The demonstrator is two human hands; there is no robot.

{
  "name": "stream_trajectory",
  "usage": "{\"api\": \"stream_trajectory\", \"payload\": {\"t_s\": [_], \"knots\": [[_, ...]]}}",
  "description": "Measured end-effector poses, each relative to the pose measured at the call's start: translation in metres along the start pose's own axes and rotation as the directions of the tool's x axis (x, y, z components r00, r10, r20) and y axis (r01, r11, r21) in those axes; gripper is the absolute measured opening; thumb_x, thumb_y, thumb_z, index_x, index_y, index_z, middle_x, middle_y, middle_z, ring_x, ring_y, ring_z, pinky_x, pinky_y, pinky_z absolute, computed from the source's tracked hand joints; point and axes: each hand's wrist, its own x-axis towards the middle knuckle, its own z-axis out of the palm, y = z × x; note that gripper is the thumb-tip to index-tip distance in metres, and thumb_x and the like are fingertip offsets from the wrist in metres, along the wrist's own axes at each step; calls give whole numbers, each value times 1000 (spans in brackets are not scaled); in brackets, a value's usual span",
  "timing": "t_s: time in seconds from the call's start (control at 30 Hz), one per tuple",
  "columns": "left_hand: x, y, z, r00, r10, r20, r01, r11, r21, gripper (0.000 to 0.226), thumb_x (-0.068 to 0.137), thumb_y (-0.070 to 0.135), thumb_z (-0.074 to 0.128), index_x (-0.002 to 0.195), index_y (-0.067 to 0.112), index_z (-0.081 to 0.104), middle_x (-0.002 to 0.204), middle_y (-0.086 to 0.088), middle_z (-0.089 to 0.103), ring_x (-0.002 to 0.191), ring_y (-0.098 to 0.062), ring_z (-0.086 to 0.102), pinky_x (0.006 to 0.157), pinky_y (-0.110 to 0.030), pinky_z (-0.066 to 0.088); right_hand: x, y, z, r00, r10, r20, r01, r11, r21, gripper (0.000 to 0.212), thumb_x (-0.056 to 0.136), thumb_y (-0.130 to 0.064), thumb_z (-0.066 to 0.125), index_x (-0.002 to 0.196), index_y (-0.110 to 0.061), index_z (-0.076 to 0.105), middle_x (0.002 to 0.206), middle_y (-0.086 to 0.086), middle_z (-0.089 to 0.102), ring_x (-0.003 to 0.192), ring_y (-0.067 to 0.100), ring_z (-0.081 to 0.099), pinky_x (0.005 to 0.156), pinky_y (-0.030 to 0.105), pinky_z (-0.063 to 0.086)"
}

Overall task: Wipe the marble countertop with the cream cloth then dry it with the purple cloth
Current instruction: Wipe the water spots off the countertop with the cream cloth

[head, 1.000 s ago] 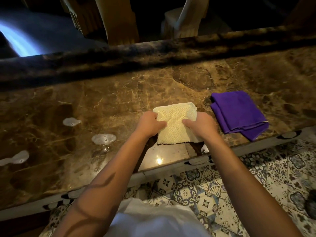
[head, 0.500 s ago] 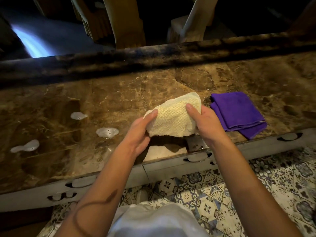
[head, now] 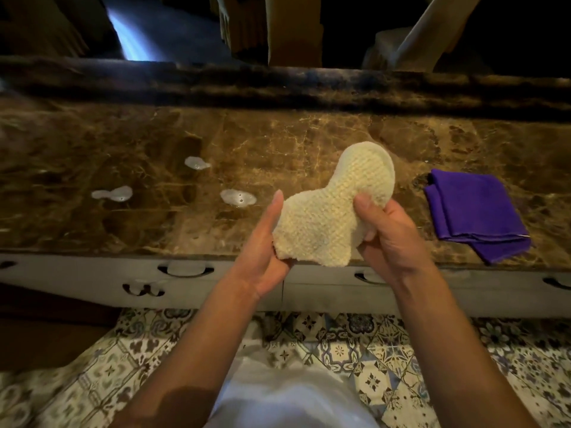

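The cream cloth (head: 333,211) with a waffle weave is held up in the air above the front edge of the brown marble countertop (head: 278,143). My left hand (head: 265,242) cups its lower left side with the thumb up. My right hand (head: 386,233) grips its right side, thumb on top. The cloth's upper end curls upward. The purple cloth (head: 472,211) lies folded on the counter to the right, apart from both hands. Three small foamy wet patches (head: 238,197) sit on the marble to the left.
A raised dark marble ledge (head: 278,88) runs along the back of the counter. Grey drawers with dark handles (head: 185,270) are below the front edge. Patterned floor tiles (head: 370,350) lie underfoot. Chair legs stand beyond the ledge.
Both hands lifted the cream cloth off the countertop and raised it toward me. It went from flat on the marble to bunched in the air. The purple cloth stayed put.
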Motion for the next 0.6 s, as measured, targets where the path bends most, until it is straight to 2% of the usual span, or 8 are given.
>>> {"api": "stream_trajectory", "payload": {"t_s": [0.1, 0.17, 0.23, 0.3, 0.37, 0.47, 0.5, 0.6], "knots": [[-18, 17, -10, 991, 133, -13, -134, 989, -62, 64, 69, 55, 88, 121, 19, 79, 131, -11, 74, 124, -27, 69, 100, -50, 57, 1, 18, 7, 999, 49, -6, -49, 999, 21, 27, 84, -10, 65, 94, -24, 86, 101, 1, 83, 95, 16, 78, 76, 32, 64], [-29, 26, -17, 985, 170, -15, -171, 983, -72, 63, 65, 47, 94, 119, 19, 79, 127, -10, 75, 121, -27, 71, 94, -45, 59, 2, 30, 19, 993, 113, 36, -112, 993, -39, 24, 76, -14, 81, 98, -23, 85, 105, 3, 82, 97, 19, 78, 75, 36, 64], [-40, 33, -27, 980, 189, -56, -191, 981, -35, 71, 55, 44, 100, 117, 17, 78, 118, -8, 78, 114, -24, 74, 91, -40, 61, 6, 42, 33, 981, 178, 80, -168, 978, -121, 51, 58, -34, 100, 103, -20, 82, 110, 7, 81, 101, 21, 77, 79, 36, 64], [-51, 40, -40, 976, 194, -100, -187, 980, 69, 73, 49, 47, 102, 112, 18, 79, 110, -5, 81, 106, -21, 77, 86, -36, 62, 9, 51, 49, 976, 204, 69, -179, 946, -270, 63, 53, -60, 96, 102, -24, 83, 108, 6, 82, 101, 20, 78, 81, 30, 63], [-61, 52, -56, 969, 195, -151, -162, 964, 209, 63, 52, 55, 98, 105, 24, 84, 109, -4, 82, 105, -20, 78, 85, -36, 62, 13, 56, 64, 985, 173, 29, -144, 893, -428, 51, 64, -72, 82, 100, -35, 83, 103, 0, 83, 96, 16, 79, 75, 24, 61], [-73, 77, -88, 947, 217, -236, -88, 885, 458, 56, 68, 68, 83, 109, 29, 82, 112, -6, 82, 108, -24, 77, 94, -43, 59, 20, 65, 81, 992, 124, 3, -102, 830, -548, 33, 89, -61, 64, 101, -36, 81, 99, -3, 83, 91, 15, 80, 68, 19, 60], [-77, 86, -100, 949, 216, -228, -71, 855, 514, 55, 74, 70, 77, 110, 29, 81, 112, -6, 82, 109, -24, 77, 93, -41, 59, 23, 69, 86, 994, 110, 8, -86, 821, -564, 30, 94, -56, 62, 104, -35, 81, 101, -3, 83, 93, 16, 80, 70, 20, 60], [-83, 110, -134, 952, 217, -215, -46, 798, 601, 53, 84, 71, 67, 111, 28, 81, 110, -2, 82, 104, -17, 78, 81, -25, 59, 33, 85, 102, 994, 107, 15, -80, 824, -560, 28, 97, -51, 60, 111, -37, 79, 111, -4, 81, 103, 15, 77, 80, 22, 60]]}}
